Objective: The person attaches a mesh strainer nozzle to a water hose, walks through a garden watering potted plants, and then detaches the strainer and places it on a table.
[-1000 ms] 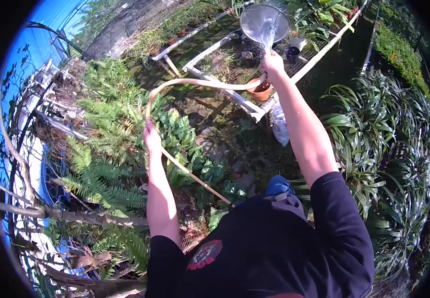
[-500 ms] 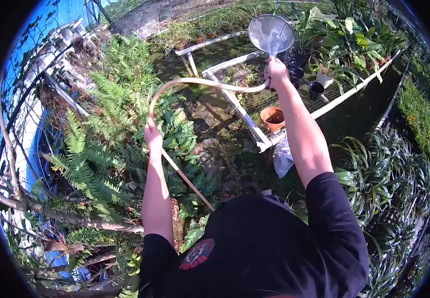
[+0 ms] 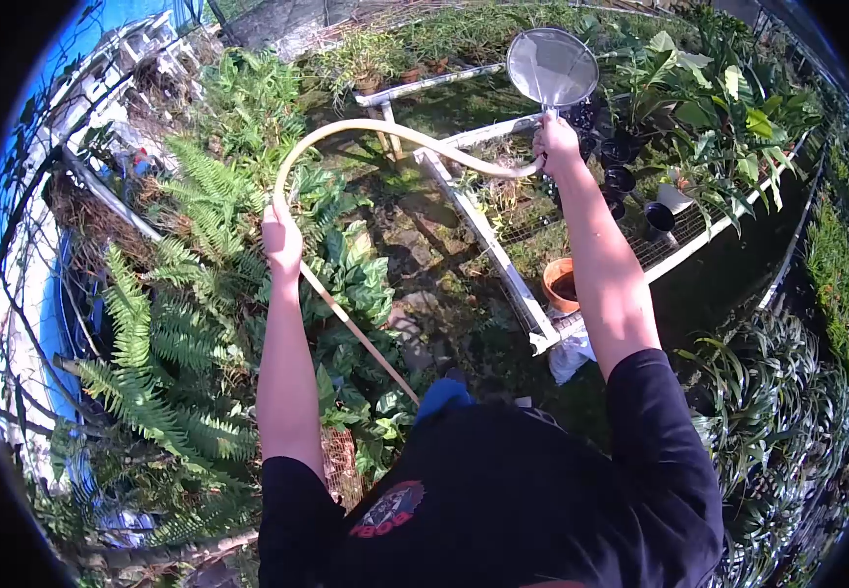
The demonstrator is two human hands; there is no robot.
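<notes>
A tan hose (image 3: 356, 125) arches between my two hands. My left hand (image 3: 281, 238) is closed round it at the left, and from there the hose runs down towards my body. My right hand (image 3: 556, 143), farther forward, is wrapped round the hose's other end. Just beyond its fingers is a round, pale mesh-like disc (image 3: 552, 68), tilted to face me; how it joins the hose is hidden by the hand. An orange pot (image 3: 560, 284) sits below my right forearm.
A white-framed mesh bench (image 3: 483, 230) holds black pots (image 3: 658, 218) and leafy plants. Ferns (image 3: 140, 333) grow at the left, beside broad leaves (image 3: 351, 274). Strap-leaved plants (image 3: 777, 412) fill the right. A white bag (image 3: 570, 358) lies under the bench corner.
The view has shifted, so the bench sits lower in it. The hose arch has risen and widened. Water seen spraying over the disc earlier is no longer clearly visible. Both hands keep their hold.
</notes>
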